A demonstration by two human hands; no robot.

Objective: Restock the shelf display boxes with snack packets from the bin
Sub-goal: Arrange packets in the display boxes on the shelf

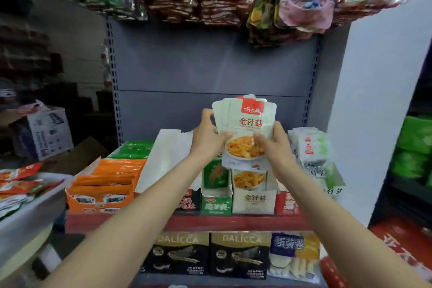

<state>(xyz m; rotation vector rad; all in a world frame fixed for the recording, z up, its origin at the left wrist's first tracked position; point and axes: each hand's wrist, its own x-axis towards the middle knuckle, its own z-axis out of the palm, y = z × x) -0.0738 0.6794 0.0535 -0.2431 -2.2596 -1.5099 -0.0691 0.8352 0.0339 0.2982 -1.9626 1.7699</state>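
Head view: packets (pixel 245 124) pinched between both hands' fingers (pixel 228 135).

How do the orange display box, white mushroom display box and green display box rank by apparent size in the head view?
1. orange display box: largest, though it also sits nearer the camera's left.
2. white mushroom display box, below the packets held by the left hand and right hand.
3. green display box: narrowest.

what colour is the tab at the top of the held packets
Red, on the pale snack packets, seen in the head view.

packets (pixel 245 128) above display box (pixel 253 201), on shelf (pixel 233 222)
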